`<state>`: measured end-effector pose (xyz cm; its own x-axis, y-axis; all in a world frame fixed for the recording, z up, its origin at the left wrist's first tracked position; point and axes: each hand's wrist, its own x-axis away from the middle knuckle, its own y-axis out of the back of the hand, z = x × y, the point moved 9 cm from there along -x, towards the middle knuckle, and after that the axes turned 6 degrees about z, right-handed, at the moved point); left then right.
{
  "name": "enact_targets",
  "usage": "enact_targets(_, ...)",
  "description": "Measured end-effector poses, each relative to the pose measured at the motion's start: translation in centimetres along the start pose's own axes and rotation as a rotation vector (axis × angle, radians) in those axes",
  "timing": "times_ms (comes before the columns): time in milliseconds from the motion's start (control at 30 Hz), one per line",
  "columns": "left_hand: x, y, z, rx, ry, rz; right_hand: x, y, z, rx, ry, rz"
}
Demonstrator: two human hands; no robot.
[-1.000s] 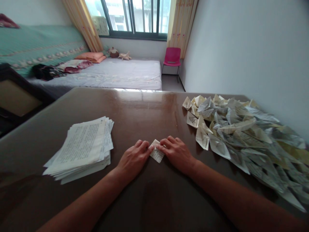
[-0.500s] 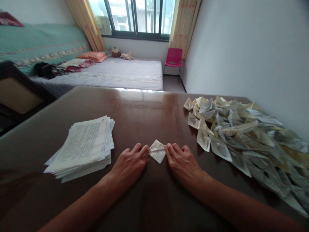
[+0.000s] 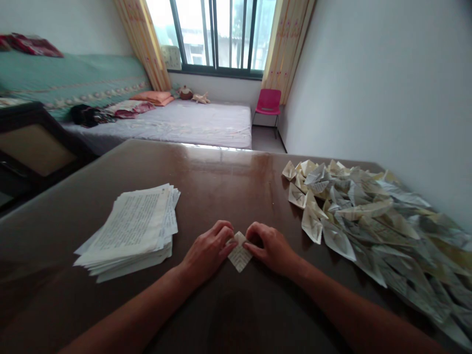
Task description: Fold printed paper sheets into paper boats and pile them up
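Left hand (image 3: 210, 250) and right hand (image 3: 275, 250) have drawn closer (thumbs apparently back on the folded paper (image 3: 239, 258)).

Daylight is admitted through the far window (image 3: 217, 37), its panes washed nearly white. Pale glare is reflected along the far edge of the table (image 3: 221, 172), whose near end is left dim. Print on the folded paper (image 3: 239, 256) is softly blurred; the frame's edges are stretched.

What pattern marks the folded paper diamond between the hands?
Lines of dark print across the off-white folded paper diamond; best seen in the head view.
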<state>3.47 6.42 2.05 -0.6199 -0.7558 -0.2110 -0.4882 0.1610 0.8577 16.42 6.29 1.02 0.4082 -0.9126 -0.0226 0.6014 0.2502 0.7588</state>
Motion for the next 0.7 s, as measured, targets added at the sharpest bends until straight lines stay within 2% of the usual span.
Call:
enact_targets(100, 0.0, 0.7, 0.3, 0.12, 0.063, -0.019, 0.0, 0.3, 0.9, -0.186, 0.088, 0.004)
enact_targets(267, -0.2, 1.0, -1.2, 0.369, -0.006, 0.095, -0.1, 1.4, 1.0, -0.303, 0.112, -0.078)
enact_targets(433, -0.4, 0.7, 0.2, 0.537, 0.146, 0.059, 0.0, 1.4, 0.6, -0.428, 0.076, -0.13)
enact_targets(533, -0.3, -0.1, 1.4, 0.776, 0.258, 0.044, 0.1, 1.2, -0.3, -0.545, 0.001, -0.158)
enact_targets(633, -0.3, -1.0, 1.9, 0.981, 0.297, 0.039, 0.2, 0.8, -0.4, -0.509, -0.014, -0.131)
enact_targets(700, -0.3, -1.2, 1.7, 0.983, 0.258, 0.047, 0.3, 1.0, 0.0, -0.391, 0.025, -0.154)
